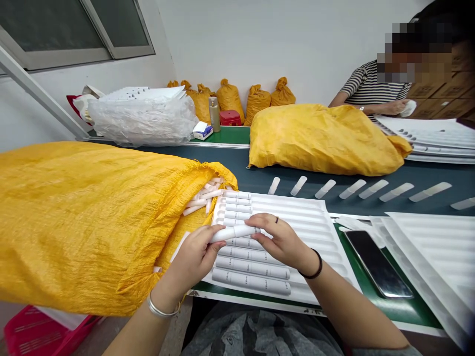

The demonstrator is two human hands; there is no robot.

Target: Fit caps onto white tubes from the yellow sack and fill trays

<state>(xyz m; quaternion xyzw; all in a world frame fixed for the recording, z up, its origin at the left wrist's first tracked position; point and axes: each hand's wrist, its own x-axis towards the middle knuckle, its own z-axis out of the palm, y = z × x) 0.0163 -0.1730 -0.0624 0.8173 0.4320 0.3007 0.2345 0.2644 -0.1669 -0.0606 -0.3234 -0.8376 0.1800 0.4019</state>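
A white moulded tray [319, 232] with long grooves lies in front of me, its left grooves filled with several white tubes. Both hands pinch one white tube [237, 232] held level just above the tray's left half. My left hand [195, 259] grips its left end, fingers closed. At the tube's right end my right hand [280, 241] is closed on it too. Left of the tray a big yellow woven sack [81, 222] lies open, with loose white tubes [206, 195] spilling at its mouth.
A dark phone [376, 264] lies right of the tray, beside stacked empty trays [434, 252]. Several tubes [352, 189] sit in a row on the dark conveyor belt [230, 168]. A second yellow sack [322, 138] lies beyond. A person in a striped shirt [371, 86] works at the far right.
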